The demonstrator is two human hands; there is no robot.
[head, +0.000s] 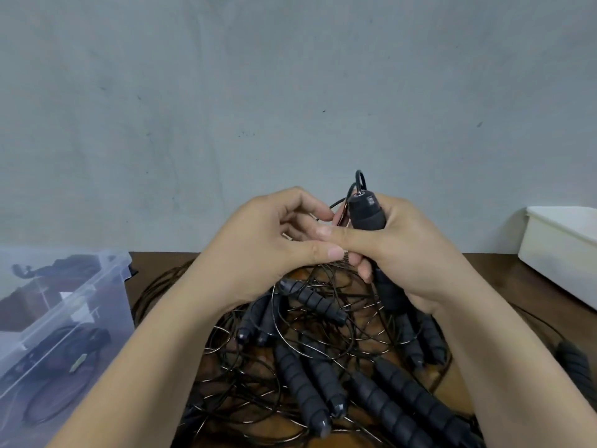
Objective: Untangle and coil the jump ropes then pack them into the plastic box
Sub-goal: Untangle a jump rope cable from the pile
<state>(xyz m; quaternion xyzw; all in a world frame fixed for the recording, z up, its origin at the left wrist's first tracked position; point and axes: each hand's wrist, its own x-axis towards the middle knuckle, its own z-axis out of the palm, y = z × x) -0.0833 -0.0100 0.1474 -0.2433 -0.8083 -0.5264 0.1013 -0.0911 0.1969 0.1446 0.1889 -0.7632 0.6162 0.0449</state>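
A tangled heap of black jump ropes [323,360] with ribbed foam handles lies on the brown table [504,286]. My right hand [410,253] grips one black handle [366,211] upright above the heap, its thin cord looping out of the top. My left hand [268,244] is raised beside it, its thumb and fingers pinching the thin black cord [339,215] close to that handle. A clear plastic box [61,318] stands at the left with coiled ropes inside.
A white plastic tub [562,250] sits at the right back of the table. Another black handle [575,363] lies near the right edge. A grey wall rises behind the table.
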